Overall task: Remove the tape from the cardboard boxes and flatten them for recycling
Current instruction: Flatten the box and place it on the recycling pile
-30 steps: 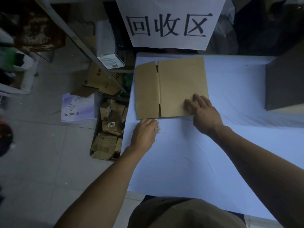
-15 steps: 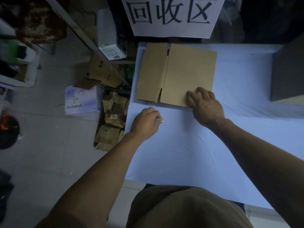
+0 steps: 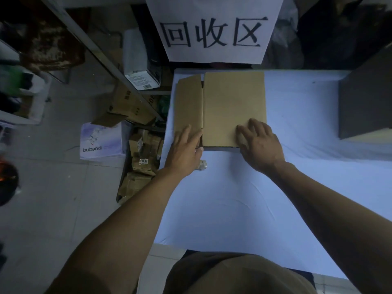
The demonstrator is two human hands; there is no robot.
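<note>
A crumpled wad of tape [image 3: 201, 165] lies on the table [image 3: 222, 209] toward its left edge, just beside the heel of the left hand [image 3: 184, 151]. That hand's grip is spread, straight fingers pressing the side flap of the flattened cardboard box [image 3: 233, 107]. The right hand [image 3: 259, 143], grip also spread, presses the box's near right corner. The box lies flat at the table's far left corner, below a paper sign [image 3: 214, 28].
</note>
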